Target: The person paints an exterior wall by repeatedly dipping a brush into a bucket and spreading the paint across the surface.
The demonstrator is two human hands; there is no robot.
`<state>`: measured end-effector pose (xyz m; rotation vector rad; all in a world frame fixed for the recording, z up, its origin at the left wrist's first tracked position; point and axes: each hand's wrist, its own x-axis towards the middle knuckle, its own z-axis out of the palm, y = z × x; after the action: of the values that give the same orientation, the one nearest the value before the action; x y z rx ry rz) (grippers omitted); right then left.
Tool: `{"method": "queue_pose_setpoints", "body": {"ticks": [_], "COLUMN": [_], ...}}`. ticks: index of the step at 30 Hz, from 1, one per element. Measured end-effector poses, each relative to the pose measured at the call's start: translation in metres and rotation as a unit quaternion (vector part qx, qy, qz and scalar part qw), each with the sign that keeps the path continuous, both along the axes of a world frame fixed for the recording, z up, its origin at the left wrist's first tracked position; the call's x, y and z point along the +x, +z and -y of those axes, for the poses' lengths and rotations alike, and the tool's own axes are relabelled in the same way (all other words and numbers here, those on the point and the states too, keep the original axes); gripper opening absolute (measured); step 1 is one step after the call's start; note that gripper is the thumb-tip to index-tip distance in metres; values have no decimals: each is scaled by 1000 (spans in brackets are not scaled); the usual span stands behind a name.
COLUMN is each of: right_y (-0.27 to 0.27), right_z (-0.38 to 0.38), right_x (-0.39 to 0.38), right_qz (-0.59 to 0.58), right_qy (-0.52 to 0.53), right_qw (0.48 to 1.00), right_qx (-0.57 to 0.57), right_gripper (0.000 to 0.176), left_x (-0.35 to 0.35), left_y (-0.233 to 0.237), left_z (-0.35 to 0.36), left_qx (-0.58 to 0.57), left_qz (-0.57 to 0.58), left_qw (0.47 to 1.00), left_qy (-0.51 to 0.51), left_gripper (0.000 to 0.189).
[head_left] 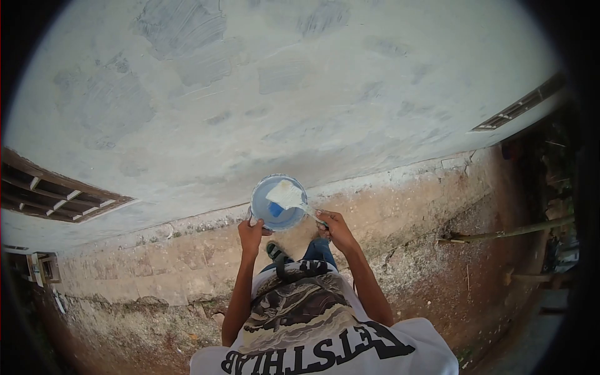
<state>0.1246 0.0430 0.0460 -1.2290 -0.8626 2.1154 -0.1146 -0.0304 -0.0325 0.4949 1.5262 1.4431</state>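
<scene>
My left hand point(251, 235) grips the near left rim of a round, pale blue bucket point(257, 209), its fingers closed around the edge. My right hand point(337, 231) is closed around the handle of a putty knife point(287, 195). The wide head of the knife is coated in white and lies over the bucket's opening. Inside the bucket a patch of brighter blue shows beside the knife head. Both hands are in front of my body, close to the wall.
A pale wall point(350, 106) with grey smeared patches rises ahead. Barred windows point(56, 190) sit at left and far right. A rough ledge point(125, 275) runs along the wall's foot. A pole point(512, 232) juts in at right. My sandalled foot point(277, 253) shows below the bucket.
</scene>
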Motion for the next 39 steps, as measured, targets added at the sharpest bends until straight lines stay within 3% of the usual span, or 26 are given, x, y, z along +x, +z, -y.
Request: {"method": "queue_pose_setpoints", "body": {"ticks": [4, 6, 13, 14, 18, 21, 25, 29, 32, 36, 39], "right_y": [39, 51, 59, 67, 134, 154, 112, 43, 37, 106, 151], "right_z": [-17, -40, -155, -187, -194, -155, -119, -141, -174, -210, -200], "right_x": [21, 24, -6, -14, -18, -2, 6, -8, -26, -26, -2], "right_qz": [-36, -14, 88, 32, 49, 61, 109, 134, 129, 111, 115], "right_qy": [-67, -92, -113, -127, -146, -138, -151, -134, -165, -165, -126], "right_qw": [997, 996, 988, 988, 983, 982, 980, 981, 976, 973, 978], "right_qx": [-15, 14, 60, 83, 103, 112, 69, 28, 68, 115, 116], "right_gripper": [16, 16, 14, 13, 18, 23, 29, 25, 21, 12, 20], "left_x": [-2, -5, -4, -4, -7, -6, -7, -11, -11, -13, -13], "left_y": [-9, -18, -14, -15, -9, -9, -5, -14, -10, -16, -22], "left_z": [5, 6, 9, 11, 14, 15, 18, 19, 19, 22, 24], "left_qx": [6, -29, -17, -23, -32, -30, -37, -45, -31, -40, -24], "left_qz": [-12, -8, 2, -6, -14, -2, 8, 8, 8, -2, 7], "left_qw": [1000, 999, 1000, 1000, 999, 999, 999, 999, 999, 999, 1000], "left_qy": [-3, -27, 4, 2, -4, 14, 25, 22, 26, 22, 16], "left_gripper": [21, 32, 26, 26, 28, 28, 28, 29, 30, 32, 32]}}
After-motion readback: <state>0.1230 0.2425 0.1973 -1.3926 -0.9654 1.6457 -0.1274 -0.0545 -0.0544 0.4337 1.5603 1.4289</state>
